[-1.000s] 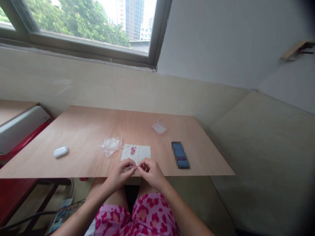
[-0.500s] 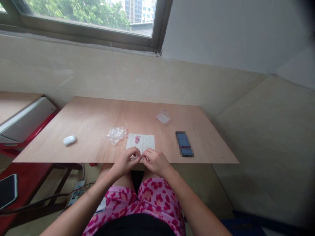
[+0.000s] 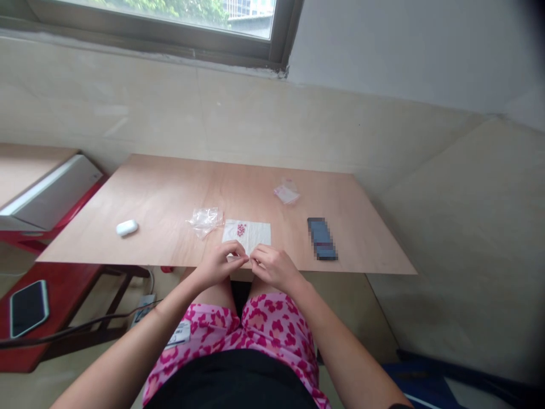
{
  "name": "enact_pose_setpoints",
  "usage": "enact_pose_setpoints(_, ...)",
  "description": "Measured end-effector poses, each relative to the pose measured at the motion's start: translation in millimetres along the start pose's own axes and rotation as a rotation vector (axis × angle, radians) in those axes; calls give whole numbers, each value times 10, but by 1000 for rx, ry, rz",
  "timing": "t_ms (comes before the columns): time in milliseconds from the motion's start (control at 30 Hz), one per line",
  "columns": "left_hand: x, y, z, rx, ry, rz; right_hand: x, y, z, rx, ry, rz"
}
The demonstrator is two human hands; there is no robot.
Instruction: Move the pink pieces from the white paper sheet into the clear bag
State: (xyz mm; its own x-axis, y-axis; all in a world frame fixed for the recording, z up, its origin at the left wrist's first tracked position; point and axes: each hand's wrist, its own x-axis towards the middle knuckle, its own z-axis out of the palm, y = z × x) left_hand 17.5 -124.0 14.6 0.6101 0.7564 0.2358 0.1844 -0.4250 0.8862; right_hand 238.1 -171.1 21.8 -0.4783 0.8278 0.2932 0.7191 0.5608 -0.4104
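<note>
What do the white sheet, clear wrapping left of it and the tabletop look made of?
White sheet: matte, perhaps tissue or cloth, judging by soft creases. Wrapping: probably thin glossy plastic, transparent with highlights. Tabletop: likely wood or veneer, smooth, showing grain.

Soft daylight from window (image 3: 179, 40), foliage (image 3: 187, 7) beyond pale, hazy. Surface (image 3: 170, 182) evenly lit; floor (image 3: 351, 309) below near edge dimmer. Pale glare streaks on tiled wall (image 3: 162, 111) past far left corner; glints on plastic bag (image 3: 206, 220) left of surface's middle. Phone (image 3: 322, 238) toward right edge pixelated. Fingers (image 3: 232, 246) and red bits (image 3: 241, 230) by near edge softly resolved. Wide-angle stretch toward frame edges; right corners dark, blurred.
</note>
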Motion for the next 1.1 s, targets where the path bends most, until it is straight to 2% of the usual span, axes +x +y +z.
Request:
enact_pose_setpoints(400,14,100,-161,-83,30,-60,33,-58,-86,131,3,71)
enact_pose_setpoints(667,31,110,-236,-72,68,-52,39,-34,-93,179,9,80)
enact_pose_setpoints(1100,17,111,-288,-86,110,-42,31,-44,-111,236,63,119)
